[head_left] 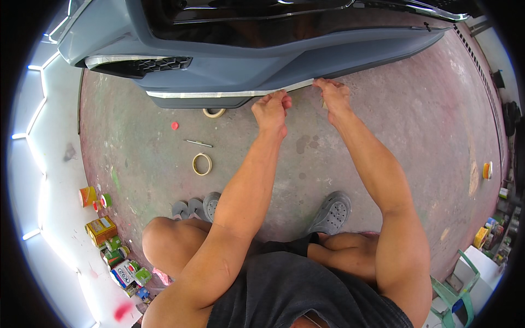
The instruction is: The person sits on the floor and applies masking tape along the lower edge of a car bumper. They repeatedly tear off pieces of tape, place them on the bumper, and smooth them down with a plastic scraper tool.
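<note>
A grey-blue car bumper [229, 71] spans the top of the view, with a pale strip of masking tape [213, 94] along its lower edge. My left hand [272, 111] is closed, its curled fingertips at the strip near the bumper's middle. Farther right, my right hand [334, 99] pinches the strip's right end between thumb and fingers. Between the hands the tape runs along the bumper's edge; whether it sticks there I cannot tell. More pale tape [126, 59] lines the upper edge of a black mesh vent [158, 65] at the left.
One tape roll [202, 164] lies on the concrete floor [383, 136]; another roll [214, 113] is partly under the bumper. Nearby are a slim pen-like tool [198, 143] and a red cap [175, 126]. Paint tins [101, 229] line the left; a green plastic chair [454, 295] stands lower right.
</note>
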Available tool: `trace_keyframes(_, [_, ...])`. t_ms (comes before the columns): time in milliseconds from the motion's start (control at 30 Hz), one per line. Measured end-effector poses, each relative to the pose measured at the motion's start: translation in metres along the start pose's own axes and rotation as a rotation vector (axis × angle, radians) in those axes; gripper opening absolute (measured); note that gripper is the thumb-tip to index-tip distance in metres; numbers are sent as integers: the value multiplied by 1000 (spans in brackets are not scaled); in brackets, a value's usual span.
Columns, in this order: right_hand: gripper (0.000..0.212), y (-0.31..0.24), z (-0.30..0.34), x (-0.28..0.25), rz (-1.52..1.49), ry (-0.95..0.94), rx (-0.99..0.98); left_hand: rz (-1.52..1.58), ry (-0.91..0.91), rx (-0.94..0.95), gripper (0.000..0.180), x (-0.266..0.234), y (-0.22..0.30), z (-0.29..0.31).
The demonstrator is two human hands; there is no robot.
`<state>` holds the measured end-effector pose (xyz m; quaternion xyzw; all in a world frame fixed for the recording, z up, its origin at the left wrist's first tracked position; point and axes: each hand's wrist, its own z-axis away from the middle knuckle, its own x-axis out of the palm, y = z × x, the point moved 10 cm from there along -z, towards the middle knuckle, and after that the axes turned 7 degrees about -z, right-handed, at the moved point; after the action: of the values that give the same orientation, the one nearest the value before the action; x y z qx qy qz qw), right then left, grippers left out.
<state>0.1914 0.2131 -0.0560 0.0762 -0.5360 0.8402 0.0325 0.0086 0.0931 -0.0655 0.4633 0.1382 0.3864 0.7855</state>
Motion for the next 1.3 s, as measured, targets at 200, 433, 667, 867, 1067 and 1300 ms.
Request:
trace_keyframes(200, [13,2,-4,-5,55,34,14,-55,54,54,11,1,5,1])
trace_keyframes(433, [13,-2,1,-2,22,30,-6,-39,49,53,10,0,4,0])
trace_keyframes(667, [14,1,-4,-3,15,28,-9,-44,47,29,9,-1,2,0])
trace_keyframes(867, [16,-2,-1,-1,21,13,-29,-56,41,35,11,-1,2,1])
trace_keyframes(1067, [17,-1,-6,-6,12,2,-63,-131,34,78,14,-1,7,3])
trace_keyframes(1300, [21,-5,-8,-6,48,14,-107,-141,68,126,13,-2,13,6])
